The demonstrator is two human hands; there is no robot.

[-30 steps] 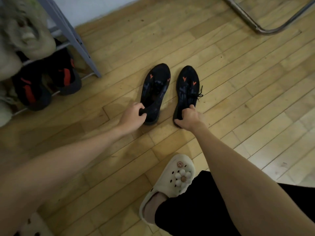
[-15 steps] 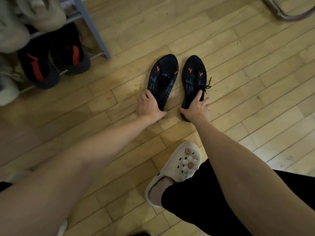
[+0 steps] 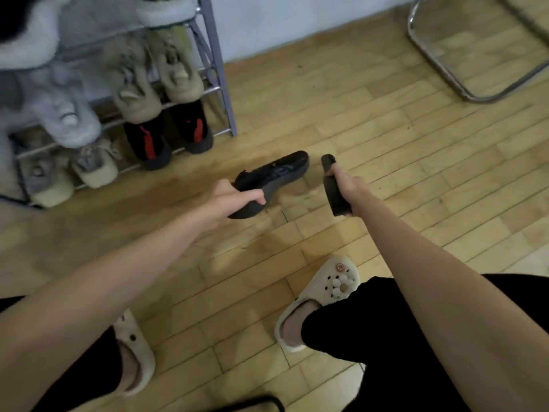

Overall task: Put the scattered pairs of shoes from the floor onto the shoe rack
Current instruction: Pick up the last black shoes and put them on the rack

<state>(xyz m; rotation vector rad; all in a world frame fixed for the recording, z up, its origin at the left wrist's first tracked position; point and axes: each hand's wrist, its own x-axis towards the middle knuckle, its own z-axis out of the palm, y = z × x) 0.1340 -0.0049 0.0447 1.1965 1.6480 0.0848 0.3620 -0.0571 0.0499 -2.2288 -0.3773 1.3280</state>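
Observation:
Two black shoes are off the wooden floor, one in each hand. My left hand (image 3: 234, 197) grips the left black shoe (image 3: 276, 176) by its heel end, and the shoe lies tilted on its side with its toe pointing right. My right hand (image 3: 346, 181) grips the right black shoe (image 3: 331, 185), which I see edge-on and partly hidden by the fingers. The metal shoe rack (image 3: 221, 93) stands at the upper left, a short way beyond my left hand.
The rack holds beige boots (image 3: 175, 75), grey fluffy shoes (image 3: 65, 117), black-and-red shoes (image 3: 148, 141) and beige sneakers (image 3: 95, 168). A chrome chair frame (image 3: 475, 96) sits at the upper right. My feet wear cream clogs (image 3: 326, 289) near the bottom.
Both black shoes have been lifted off the floor, where they lay flat side by side. The view has swung toward the shoe rack, which now shows more shelves.

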